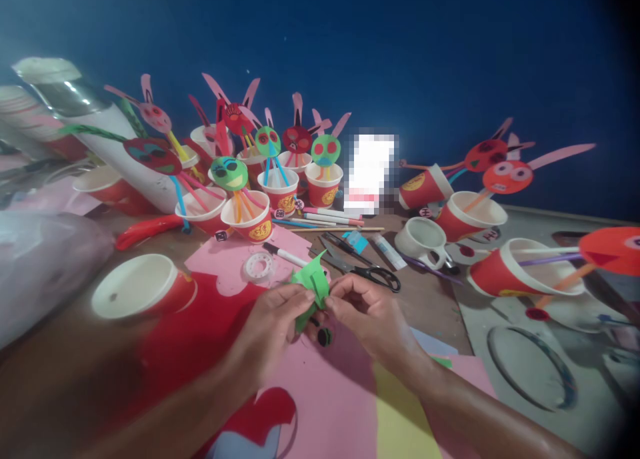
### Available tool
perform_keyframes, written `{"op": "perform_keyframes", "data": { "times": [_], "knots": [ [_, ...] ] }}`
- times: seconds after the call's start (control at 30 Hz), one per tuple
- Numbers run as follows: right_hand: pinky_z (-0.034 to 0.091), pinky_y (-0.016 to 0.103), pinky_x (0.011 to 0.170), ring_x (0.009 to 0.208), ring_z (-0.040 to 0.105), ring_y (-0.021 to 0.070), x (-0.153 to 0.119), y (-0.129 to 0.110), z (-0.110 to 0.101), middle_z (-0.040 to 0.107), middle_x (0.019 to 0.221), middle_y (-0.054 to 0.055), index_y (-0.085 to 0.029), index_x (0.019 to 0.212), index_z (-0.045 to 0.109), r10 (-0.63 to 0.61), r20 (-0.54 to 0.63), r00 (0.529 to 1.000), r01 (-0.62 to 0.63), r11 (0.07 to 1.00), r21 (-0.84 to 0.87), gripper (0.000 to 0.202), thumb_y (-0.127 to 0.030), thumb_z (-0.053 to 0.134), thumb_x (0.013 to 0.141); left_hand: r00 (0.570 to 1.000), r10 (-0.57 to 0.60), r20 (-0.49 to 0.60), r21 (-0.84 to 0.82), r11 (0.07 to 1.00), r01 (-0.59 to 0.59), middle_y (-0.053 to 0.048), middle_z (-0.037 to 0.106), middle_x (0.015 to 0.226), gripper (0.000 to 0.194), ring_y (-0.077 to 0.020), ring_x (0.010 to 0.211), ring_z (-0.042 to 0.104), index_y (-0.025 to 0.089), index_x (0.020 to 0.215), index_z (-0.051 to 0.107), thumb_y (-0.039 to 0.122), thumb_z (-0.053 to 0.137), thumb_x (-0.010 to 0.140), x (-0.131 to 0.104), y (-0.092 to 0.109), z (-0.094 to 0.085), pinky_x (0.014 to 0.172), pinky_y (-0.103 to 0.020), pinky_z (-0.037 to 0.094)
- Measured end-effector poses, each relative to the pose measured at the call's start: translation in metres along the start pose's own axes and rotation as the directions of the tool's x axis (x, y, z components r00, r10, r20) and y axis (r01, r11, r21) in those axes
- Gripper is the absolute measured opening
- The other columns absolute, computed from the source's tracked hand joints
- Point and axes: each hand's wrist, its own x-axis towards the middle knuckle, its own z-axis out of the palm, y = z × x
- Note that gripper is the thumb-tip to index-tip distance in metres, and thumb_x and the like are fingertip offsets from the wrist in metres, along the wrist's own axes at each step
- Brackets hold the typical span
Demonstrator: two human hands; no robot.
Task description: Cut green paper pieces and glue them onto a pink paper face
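Note:
A piece of green paper (316,280), bent and with a pointed tip upward, is pinched between my two hands over the pink sheet. My left hand (285,309) grips its left side with thumb and fingers. On its right edge, the fingertips of my right hand (363,309) are closed. Just below the fingers shows a small dark disc with a green mark (325,337). Beyond my hands lie black-handled scissors (367,270), a roll of clear tape (259,266) and a marker (290,254).
Several red paper cups (247,218) with paper faces on straws stand along the blue wall. A white mug (421,239) and a glue stick (390,251) sit at centre right. One cup (150,287) lies tipped at left, near a plastic bag (45,272). Red paper (195,332) spreads under my left arm.

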Motion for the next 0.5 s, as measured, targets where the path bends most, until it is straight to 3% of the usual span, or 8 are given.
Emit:
{"op": "perform_keyframes", "data": {
  "times": [0.33, 0.5],
  "knots": [
    [0.04, 0.023, 0.052, 0.054, 0.054, 0.0125, 0.0, 0.0, -0.002, 0.058, 0.057, -0.002, -0.019, 0.065, 0.052, 0.075, 0.02, 0.997, -0.072, 0.991, -0.115, 0.01, -0.02, 0.058, 0.074, 0.997, -0.033, 0.073, 0.146, 0.989, 0.022, -0.005, 0.061, 0.06, 0.026, -0.0097, 0.045, 0.048, 0.012, 0.066, 0.06, 0.033, 0.051, 0.078, -0.001, 0.01, -0.005, 0.043, -0.023, 0.027],
    [0.04, 0.023, 0.052, 0.055, 0.054, 0.013, 0.0, 0.002, -0.001, 0.059, 0.058, -0.002, -0.019, 0.065, 0.052, 0.084, 0.026, 0.996, -0.079, 0.986, -0.144, 0.013, -0.022, 0.06, 0.074, 0.993, -0.051, 0.103, 0.127, 0.991, 0.038, -0.005, 0.061, 0.057, 0.025, -0.0101, 0.044, 0.048, 0.012, 0.067, 0.061, 0.03, 0.05, 0.078, 0.0, 0.011, -0.009, 0.043, -0.023, 0.028]
  ]
}}
